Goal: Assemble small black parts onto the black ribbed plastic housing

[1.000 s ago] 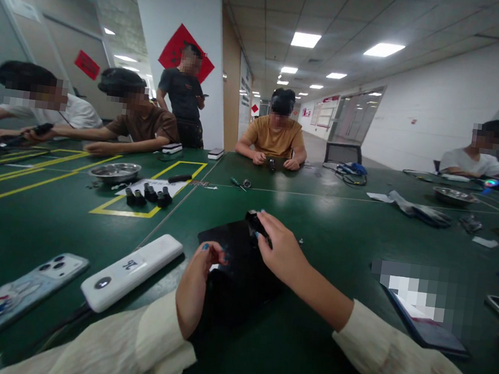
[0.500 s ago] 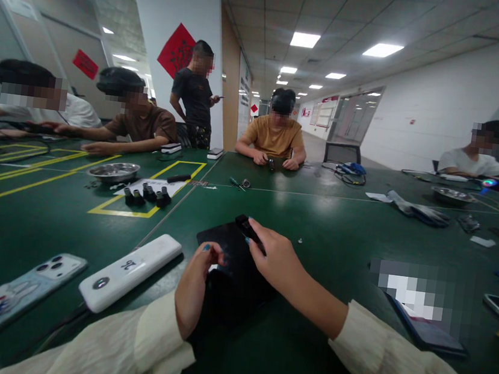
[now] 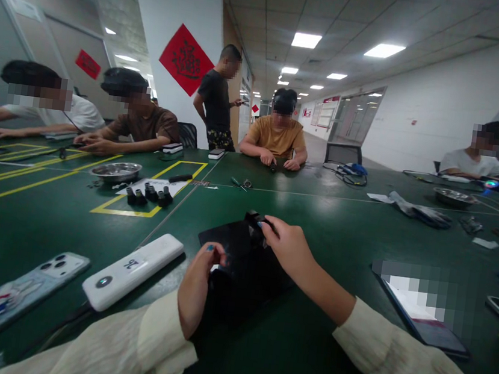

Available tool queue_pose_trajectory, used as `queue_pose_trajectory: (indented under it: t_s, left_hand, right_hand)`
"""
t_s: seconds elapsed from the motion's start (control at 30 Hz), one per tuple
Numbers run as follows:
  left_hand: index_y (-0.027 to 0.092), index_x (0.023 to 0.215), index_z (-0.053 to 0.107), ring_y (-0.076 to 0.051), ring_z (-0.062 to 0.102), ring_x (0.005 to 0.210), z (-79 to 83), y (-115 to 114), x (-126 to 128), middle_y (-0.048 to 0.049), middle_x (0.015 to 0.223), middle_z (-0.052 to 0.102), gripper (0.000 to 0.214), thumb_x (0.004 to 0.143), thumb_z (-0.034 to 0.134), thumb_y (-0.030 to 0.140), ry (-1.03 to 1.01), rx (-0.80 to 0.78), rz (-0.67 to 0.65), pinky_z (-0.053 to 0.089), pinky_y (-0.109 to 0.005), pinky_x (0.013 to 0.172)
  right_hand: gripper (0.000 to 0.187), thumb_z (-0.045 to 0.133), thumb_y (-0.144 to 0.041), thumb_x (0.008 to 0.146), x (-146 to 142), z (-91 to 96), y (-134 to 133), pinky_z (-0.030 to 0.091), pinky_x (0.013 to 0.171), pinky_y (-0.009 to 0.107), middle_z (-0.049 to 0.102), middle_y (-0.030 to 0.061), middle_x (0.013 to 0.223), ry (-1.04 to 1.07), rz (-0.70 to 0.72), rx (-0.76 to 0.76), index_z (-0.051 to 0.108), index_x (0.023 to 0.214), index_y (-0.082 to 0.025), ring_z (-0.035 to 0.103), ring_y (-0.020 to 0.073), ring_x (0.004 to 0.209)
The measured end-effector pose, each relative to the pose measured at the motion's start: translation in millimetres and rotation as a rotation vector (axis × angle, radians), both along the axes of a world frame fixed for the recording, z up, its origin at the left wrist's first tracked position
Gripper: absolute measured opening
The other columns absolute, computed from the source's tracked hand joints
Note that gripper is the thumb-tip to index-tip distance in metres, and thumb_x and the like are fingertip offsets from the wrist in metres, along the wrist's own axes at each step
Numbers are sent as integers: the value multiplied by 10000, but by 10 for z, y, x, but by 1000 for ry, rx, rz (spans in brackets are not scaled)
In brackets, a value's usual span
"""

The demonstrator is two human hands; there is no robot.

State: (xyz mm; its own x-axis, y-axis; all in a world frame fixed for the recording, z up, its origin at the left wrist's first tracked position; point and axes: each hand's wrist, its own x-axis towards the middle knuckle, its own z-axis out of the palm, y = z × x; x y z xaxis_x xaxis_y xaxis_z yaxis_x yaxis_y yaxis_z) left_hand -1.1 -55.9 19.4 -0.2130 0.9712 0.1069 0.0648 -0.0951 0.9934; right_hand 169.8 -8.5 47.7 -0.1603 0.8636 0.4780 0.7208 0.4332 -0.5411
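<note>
In front of me on the green table (image 3: 334, 234) lies a dark, flat, sheet-like piece (image 3: 238, 282); I cannot tell whether it is a pouch or a mat. My left hand (image 3: 196, 283) is closed at its left edge, thumb and fingers bent together, with a small white patch showing beside the fingertips. A small black object (image 3: 254, 227) of unclear kind is in my right hand (image 3: 292, 247), held between thumb and fingers over the sheet's far right part. The dark tones hide its details.
Left of my hands are a white power bank (image 3: 132, 273) with a cable and a phone in a patterned case (image 3: 12, 303). Another phone (image 3: 425, 312) lies right. Farther off are several black cylindrical parts (image 3: 151, 193), a metal bowl (image 3: 117, 171) and gloves (image 3: 417, 210). Co-workers sit around the table.
My right hand has shifted slightly right and turned, with the black object in it. My left hand keeps its place. The standing person has moved right.
</note>
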Motion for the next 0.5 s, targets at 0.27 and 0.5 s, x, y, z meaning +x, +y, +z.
queue_pose_trajectory:
  t_s: [0.27, 0.5]
  left_hand:
    - [213, 713, 467, -154, 473, 663, -21, -45, -22, 16, 653, 480, 222, 787, 369, 398, -71, 50, -86, 373, -246, 632]
    - [203, 686, 479, -151, 458, 639, -29, -30, -24, 12, 644, 481, 269, 808, 366, 414, -38, 92, -115, 374, -253, 638]
  right_hand:
    - [425, 447, -304, 871, 6, 34, -34, 456, 600, 229, 691, 54, 708, 39, -32, -14, 491, 1246, -110, 636, 151, 607]
    - [344, 422, -292, 894, -74, 33, -106, 467, 700, 248, 698, 85, 920, -102, 11, 65, 590, 1150, -135, 659, 179, 767]
